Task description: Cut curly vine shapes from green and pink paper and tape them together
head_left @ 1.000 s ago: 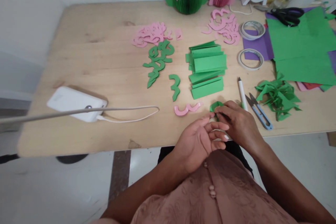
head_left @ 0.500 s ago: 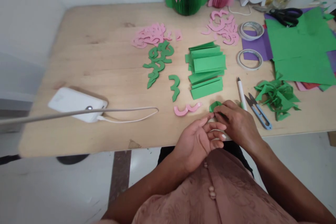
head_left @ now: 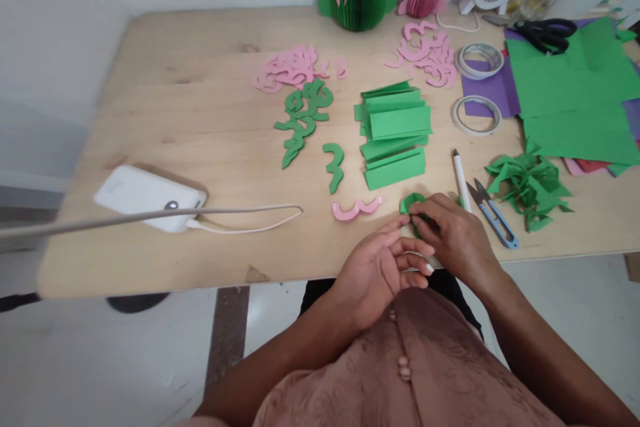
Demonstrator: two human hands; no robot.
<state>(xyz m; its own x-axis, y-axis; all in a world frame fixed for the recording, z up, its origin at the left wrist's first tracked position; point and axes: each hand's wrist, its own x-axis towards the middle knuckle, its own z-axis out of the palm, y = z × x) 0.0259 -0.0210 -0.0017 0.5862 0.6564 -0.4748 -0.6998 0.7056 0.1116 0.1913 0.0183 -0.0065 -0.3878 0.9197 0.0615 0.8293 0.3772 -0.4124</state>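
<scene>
At the table's front edge, a small curved green paper cutout is between my hands. My right hand pinches it with thumb and fingertips. My left hand is turned palm up, its thumb side pressed to the cutout's near left edge and its other fingers loosely curled apart. Part of the cutout is hidden behind the fingers. Left of them lie a wavy pink paper cutout and, farther back, a wavy green cutout. Beyond my hands sits a stack of folded green paper strips.
A white pen, blue thread snips and green scraps lie to the right. Tape rolls, black scissors and green sheets are behind. Pink cutouts lie farther back. A cable crosses a white power bank.
My right fingers have shifted slightly on the green cutout, and more of it shows below the fingertips. My left hand has moved very little. The whole view has shifted slightly.
</scene>
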